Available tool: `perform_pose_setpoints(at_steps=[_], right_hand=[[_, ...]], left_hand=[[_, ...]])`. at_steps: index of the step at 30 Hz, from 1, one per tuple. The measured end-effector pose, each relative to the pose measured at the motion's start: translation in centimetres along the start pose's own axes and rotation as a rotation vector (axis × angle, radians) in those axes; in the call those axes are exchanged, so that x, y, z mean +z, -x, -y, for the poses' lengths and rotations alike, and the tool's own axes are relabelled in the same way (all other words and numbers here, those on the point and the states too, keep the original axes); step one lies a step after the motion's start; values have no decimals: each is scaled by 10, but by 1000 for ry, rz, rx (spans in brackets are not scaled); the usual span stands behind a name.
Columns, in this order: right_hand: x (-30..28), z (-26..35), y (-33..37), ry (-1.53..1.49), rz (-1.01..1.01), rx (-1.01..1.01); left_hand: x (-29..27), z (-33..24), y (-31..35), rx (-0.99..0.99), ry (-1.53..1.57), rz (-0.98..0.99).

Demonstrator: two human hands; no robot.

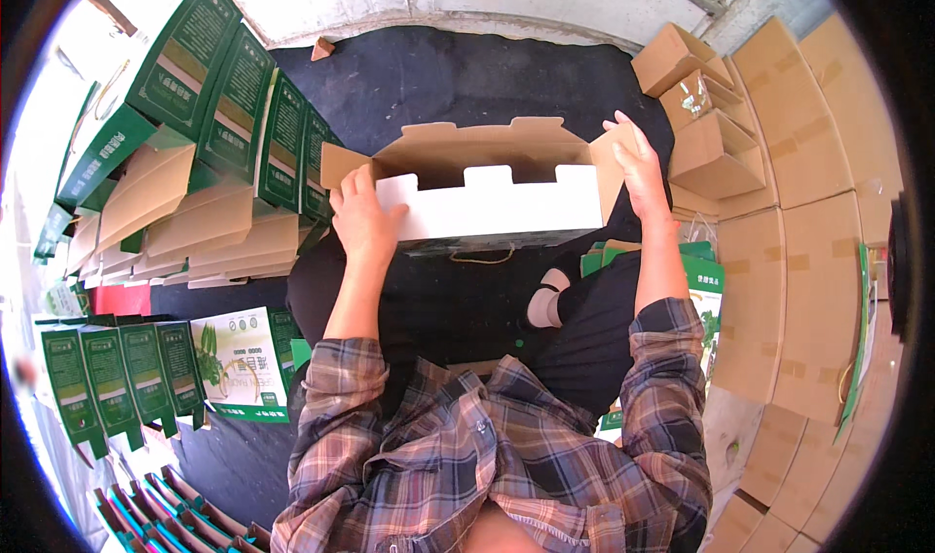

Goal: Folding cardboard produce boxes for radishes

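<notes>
In front of me is a cardboard carton (497, 207) with its top flaps raised. Its near flap is white with notched tabs, the far one bare brown, and a cord handle hangs on its near side. My left hand (365, 220) grips the carton's left end, thumb on the white flap and fingers over the brown side flap. My right hand (638, 171) lies against the outside of the right side flap (608, 168), its fingers stretched out and slightly apart. The carton's floor is hidden.
Green printed cartons (229, 114) with open brown flaps stand in rows at the left, with more green cartons (117, 378) below. Brown boxes (808, 261) are stacked at the right. Black cloth (467, 76) covers the floor. Green-and-white cartons (706, 275) lie beside my right forearm.
</notes>
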State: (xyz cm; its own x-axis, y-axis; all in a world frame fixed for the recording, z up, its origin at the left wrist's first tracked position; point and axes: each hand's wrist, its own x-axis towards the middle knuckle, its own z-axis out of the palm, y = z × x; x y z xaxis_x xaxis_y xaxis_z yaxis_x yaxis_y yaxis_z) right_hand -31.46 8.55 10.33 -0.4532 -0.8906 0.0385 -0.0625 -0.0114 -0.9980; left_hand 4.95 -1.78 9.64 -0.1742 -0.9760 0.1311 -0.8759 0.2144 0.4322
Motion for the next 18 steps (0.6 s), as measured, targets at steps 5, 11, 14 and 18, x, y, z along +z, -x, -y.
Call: perform_pose_setpoints(at_steps=[5,11,14,18], right_hand=[[3,1,3,225,-47,-266],[21,16,17,675,120,-297],[37,21,20,815,182,-226],[48,20,23,922,205,-216]], left_hand=[[11,-13,5,99,-197,-5],[11,-16,7,117,-196,19],[14,-17,8,141,-211,15],[13,-19,11,230,-232,-7]])
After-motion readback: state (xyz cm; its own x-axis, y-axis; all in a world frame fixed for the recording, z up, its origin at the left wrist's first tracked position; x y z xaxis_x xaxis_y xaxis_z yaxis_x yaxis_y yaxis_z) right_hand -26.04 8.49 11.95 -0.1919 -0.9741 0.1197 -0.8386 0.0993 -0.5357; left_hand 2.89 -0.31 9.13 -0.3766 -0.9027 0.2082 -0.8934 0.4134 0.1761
